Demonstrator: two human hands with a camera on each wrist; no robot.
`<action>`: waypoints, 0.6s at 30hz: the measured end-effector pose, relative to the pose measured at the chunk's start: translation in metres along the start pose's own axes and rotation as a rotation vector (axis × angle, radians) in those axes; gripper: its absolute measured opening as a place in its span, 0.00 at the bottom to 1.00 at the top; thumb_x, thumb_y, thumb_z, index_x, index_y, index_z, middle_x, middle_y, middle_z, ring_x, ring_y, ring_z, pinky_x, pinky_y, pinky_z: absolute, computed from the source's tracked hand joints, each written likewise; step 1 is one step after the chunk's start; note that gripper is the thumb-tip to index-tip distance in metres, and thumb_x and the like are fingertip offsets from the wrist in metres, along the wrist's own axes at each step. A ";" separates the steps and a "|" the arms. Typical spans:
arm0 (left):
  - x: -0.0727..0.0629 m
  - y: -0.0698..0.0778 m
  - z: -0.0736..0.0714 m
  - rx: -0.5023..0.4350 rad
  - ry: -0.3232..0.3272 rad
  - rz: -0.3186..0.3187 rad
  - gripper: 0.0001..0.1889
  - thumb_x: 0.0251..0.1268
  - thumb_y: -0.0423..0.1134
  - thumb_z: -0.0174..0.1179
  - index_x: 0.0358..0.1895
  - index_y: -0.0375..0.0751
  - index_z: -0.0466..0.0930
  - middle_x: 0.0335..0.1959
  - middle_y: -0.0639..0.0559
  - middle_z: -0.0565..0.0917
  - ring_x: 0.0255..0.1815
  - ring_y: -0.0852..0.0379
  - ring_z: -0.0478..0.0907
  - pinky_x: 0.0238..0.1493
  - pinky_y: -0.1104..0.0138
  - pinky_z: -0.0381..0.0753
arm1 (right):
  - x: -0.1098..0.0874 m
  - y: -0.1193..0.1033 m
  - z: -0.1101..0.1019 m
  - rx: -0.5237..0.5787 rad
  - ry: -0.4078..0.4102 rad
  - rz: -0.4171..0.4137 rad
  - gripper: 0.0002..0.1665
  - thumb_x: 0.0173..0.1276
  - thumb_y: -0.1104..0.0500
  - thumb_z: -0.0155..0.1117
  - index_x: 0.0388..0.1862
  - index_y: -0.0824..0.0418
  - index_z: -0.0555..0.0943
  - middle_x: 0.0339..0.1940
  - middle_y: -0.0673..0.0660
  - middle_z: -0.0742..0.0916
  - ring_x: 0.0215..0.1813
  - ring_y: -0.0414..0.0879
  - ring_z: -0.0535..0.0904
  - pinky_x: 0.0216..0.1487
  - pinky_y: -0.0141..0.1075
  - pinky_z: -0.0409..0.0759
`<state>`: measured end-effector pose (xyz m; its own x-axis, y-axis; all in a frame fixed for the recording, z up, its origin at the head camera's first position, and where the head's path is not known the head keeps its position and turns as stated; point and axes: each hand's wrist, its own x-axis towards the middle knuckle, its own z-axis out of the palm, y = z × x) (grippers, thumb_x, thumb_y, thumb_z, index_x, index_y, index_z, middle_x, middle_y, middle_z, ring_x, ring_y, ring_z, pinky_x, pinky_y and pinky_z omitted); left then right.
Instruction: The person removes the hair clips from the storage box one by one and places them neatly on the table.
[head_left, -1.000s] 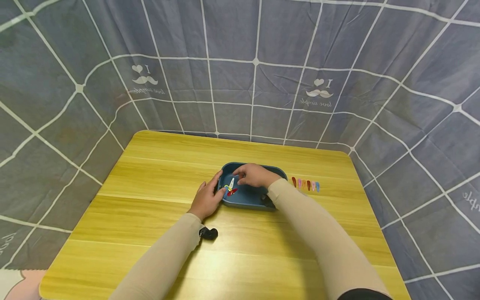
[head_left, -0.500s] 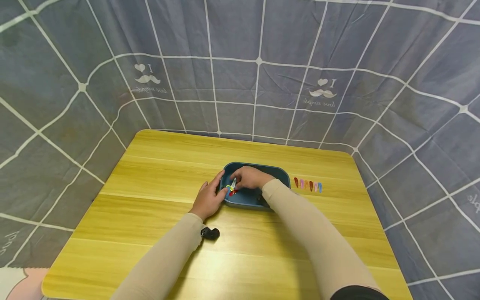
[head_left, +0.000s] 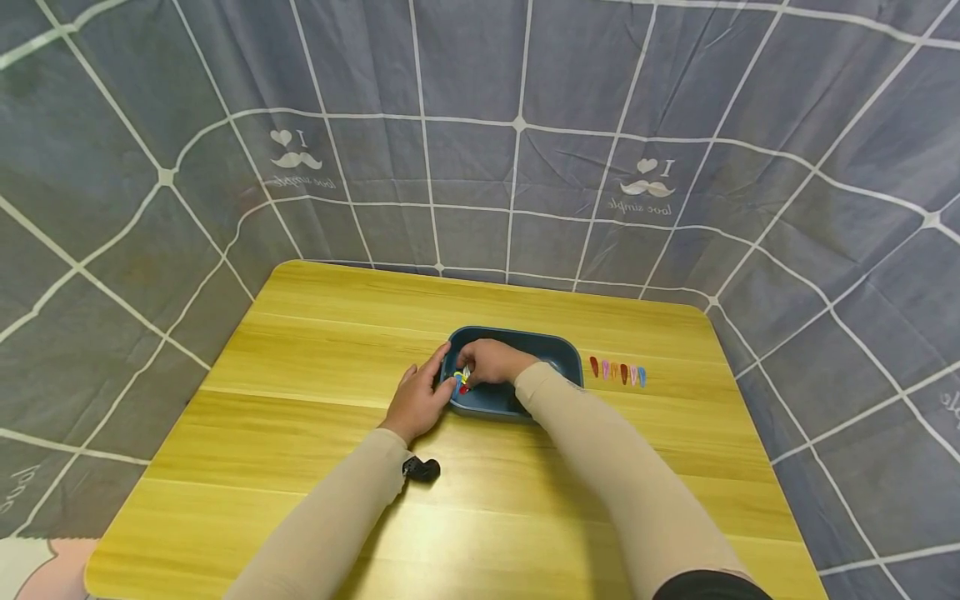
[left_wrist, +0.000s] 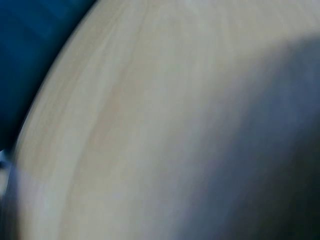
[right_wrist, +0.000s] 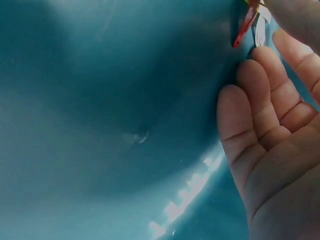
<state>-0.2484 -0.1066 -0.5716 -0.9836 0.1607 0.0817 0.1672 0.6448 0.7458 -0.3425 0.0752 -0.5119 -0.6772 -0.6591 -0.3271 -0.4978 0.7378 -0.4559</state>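
Observation:
A dark blue tray (head_left: 558, 342) holds a small pile of hair clips at its left end: a red hair clip (right_wrist: 244, 25), a white hair clip (right_wrist: 260, 31), and bits of yellow and blue. My left hand (head_left: 417, 398) rests against the tray's left side, fingers extended along the rim and thumb at the near left corner. Inside the tray, my right hand (head_left: 491, 363) reaches down over the clips with bent fingers. Its thumb and fingertips are right at the white clip and partly cover the pile; I cannot tell whether they pinch it.
Several hair clips (head_left: 617, 372) in red, pink, orange and blue lie in a row on the wooden table (head_left: 322, 350), right of the tray. A grey checked curtain (head_left: 465, 167) surrounds the table's back and sides. A black device (head_left: 422, 470) sits at my left cuff.
My right hand has moved left and down inside the tray, onto the clips, and now covers more of the white one. The left hand stays at the tray's left side.

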 end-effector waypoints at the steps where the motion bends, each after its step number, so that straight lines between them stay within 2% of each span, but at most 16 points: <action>1: 0.000 0.000 0.000 0.001 -0.001 0.000 0.34 0.83 0.53 0.51 0.86 0.64 0.52 0.74 0.45 0.79 0.70 0.40 0.81 0.89 0.47 0.46 | 0.001 0.000 0.001 0.000 -0.001 0.002 0.19 0.67 0.61 0.77 0.56 0.61 0.87 0.36 0.51 0.86 0.36 0.40 0.76 0.43 0.32 0.80; 6: 0.000 -0.001 0.000 -0.004 -0.004 0.002 0.33 0.83 0.53 0.50 0.86 0.65 0.52 0.73 0.45 0.79 0.69 0.40 0.81 0.89 0.46 0.45 | 0.003 -0.002 0.003 -0.002 -0.013 0.006 0.16 0.68 0.61 0.76 0.53 0.60 0.87 0.35 0.51 0.86 0.36 0.40 0.77 0.43 0.32 0.82; 12: 0.001 -0.002 0.001 0.004 0.000 0.004 0.33 0.84 0.51 0.51 0.86 0.65 0.52 0.73 0.46 0.79 0.65 0.40 0.84 0.90 0.47 0.45 | 0.005 -0.002 0.006 -0.020 -0.010 0.002 0.07 0.69 0.63 0.74 0.45 0.58 0.89 0.34 0.50 0.88 0.34 0.39 0.77 0.42 0.32 0.82; 18: 0.001 -0.001 0.001 0.009 0.002 0.002 0.34 0.84 0.50 0.51 0.86 0.65 0.52 0.75 0.46 0.77 0.67 0.40 0.83 0.90 0.47 0.45 | 0.006 0.001 0.007 -0.024 0.001 -0.021 0.07 0.69 0.66 0.70 0.42 0.57 0.90 0.39 0.52 0.91 0.36 0.40 0.78 0.47 0.34 0.85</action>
<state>-0.2493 -0.1064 -0.5733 -0.9835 0.1603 0.0841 0.1694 0.6510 0.7399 -0.3433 0.0709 -0.5201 -0.6669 -0.6746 -0.3165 -0.5248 0.7268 -0.4431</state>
